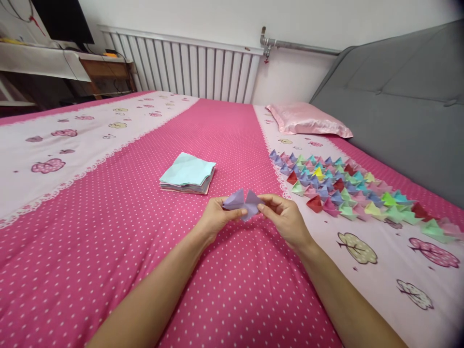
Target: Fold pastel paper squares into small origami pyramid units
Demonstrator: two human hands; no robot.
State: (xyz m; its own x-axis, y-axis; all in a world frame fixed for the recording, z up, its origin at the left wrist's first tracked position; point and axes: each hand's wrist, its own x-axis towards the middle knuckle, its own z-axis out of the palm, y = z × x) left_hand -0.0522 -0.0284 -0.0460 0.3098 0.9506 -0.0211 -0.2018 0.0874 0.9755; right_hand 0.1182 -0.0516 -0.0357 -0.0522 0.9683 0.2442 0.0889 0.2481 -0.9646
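Observation:
A small purple piece of folded paper (249, 209) is held up between my two hands, just above the dotted pink bedspread. It has two pointed flaps standing up with a gap between them. My left hand (217, 215) pinches its left side, thumb in front. On the right side, my right hand (282, 212) grips it between thumb and fingers. Beyond my left hand lies a stack of square paper sheets (188, 169), light blue on top. To the right of my right hand stand rows of small folded paper boats (339, 184) in many colours.
The bedspread (228, 125) has pink dotted and pale printed bands. A pink satin pillow (308, 119) lies at the far right by a grey padded headboard (395, 96). A white radiator (188, 67) lines the wall, with a desk and monitor (63, 21) at far left.

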